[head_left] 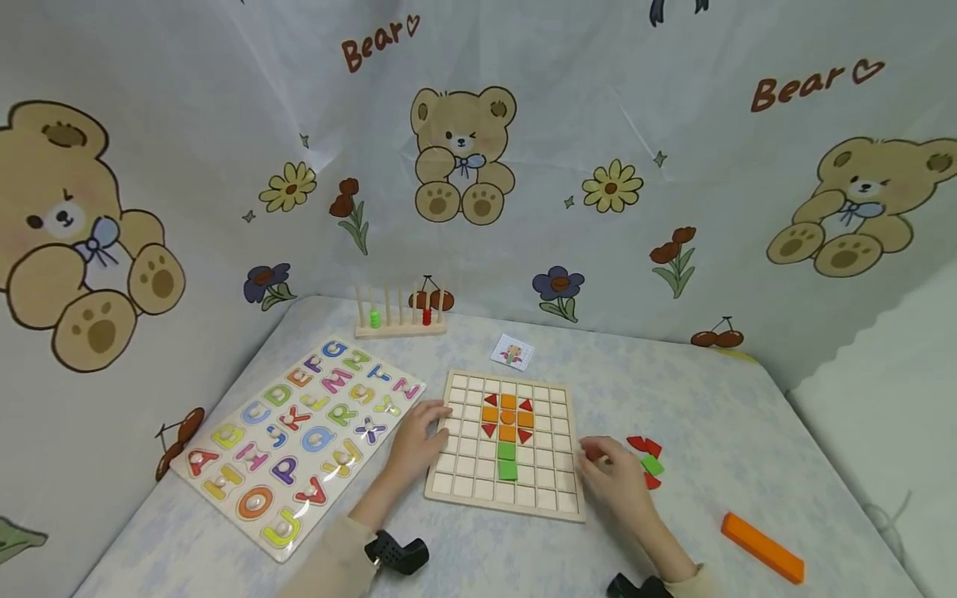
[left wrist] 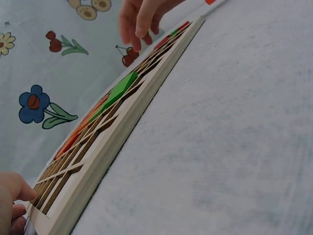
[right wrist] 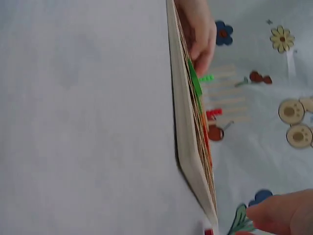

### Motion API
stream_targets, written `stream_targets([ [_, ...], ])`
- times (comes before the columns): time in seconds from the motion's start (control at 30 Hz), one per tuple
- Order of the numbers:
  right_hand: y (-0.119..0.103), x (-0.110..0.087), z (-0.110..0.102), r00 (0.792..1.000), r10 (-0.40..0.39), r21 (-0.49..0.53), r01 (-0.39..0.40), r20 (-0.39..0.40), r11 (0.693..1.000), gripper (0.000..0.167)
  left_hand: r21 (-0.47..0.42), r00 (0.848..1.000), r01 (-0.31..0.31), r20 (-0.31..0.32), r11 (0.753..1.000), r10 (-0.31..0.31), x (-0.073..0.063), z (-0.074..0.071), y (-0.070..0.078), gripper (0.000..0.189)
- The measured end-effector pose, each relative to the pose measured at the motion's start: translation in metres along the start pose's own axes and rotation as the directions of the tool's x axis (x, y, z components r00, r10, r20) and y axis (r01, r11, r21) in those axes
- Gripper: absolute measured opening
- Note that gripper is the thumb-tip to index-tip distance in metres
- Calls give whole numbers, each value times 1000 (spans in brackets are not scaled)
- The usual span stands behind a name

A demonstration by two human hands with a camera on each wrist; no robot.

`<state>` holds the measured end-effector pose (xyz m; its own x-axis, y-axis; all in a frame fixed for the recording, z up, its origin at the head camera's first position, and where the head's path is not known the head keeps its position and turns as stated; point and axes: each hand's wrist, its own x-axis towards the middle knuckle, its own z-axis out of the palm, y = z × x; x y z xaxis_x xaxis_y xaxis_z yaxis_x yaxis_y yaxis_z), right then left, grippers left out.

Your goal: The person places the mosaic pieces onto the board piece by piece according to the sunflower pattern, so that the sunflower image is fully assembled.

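A wooden grid board (head_left: 504,501) lies on the table. In its cells, orange squares (head_left: 507,402) surround an orange disc (head_left: 508,417), red triangles (head_left: 490,399) sit at the corners and green squares (head_left: 507,470) run below. My left hand (head_left: 417,440) rests its fingertips on the board's left rim; in the left wrist view those fingers (left wrist: 19,188) touch the frame's corner. Beside the right rim, my right hand (head_left: 616,477) hovers with fingers loosely bent and no piece showing between them. Several loose red pieces (head_left: 654,448) and a green piece (head_left: 652,465) lie just right of it.
A letter puzzle board (head_left: 299,440) lies at the left. Behind stand a peg rack (head_left: 399,330) with green and red beads and a small picture card (head_left: 512,353). An orange bar (head_left: 763,548) lies at the front right. A bear-print cloth (head_left: 463,266) hangs behind the table.
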<state>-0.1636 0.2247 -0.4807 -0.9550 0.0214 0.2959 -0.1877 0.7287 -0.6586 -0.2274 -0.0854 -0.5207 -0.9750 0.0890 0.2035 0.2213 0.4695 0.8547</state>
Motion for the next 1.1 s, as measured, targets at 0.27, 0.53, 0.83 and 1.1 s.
stream_targets([
  [0.27,53,-6,-43,934,338,-208,-355,-113,911,35,1,1000,-18,-19,1000,18,-6,0,1,32],
  [0.53,66,-10,-39,925,372,-180,-380,-75,908,38,-15,1000,-6,-7,1000,6,-8,1,-1,32],
  [0.83,61,-8,-30,954,286,-149,-297,-91,943,36,-28,1000,-21,-18,999,21,-8,2,-3,33],
  [1.1,32,-9,-20,959,150,-42,-165,-242,985,29,-8,999,-38,-23,999,38,-3,2,-1,32],
])
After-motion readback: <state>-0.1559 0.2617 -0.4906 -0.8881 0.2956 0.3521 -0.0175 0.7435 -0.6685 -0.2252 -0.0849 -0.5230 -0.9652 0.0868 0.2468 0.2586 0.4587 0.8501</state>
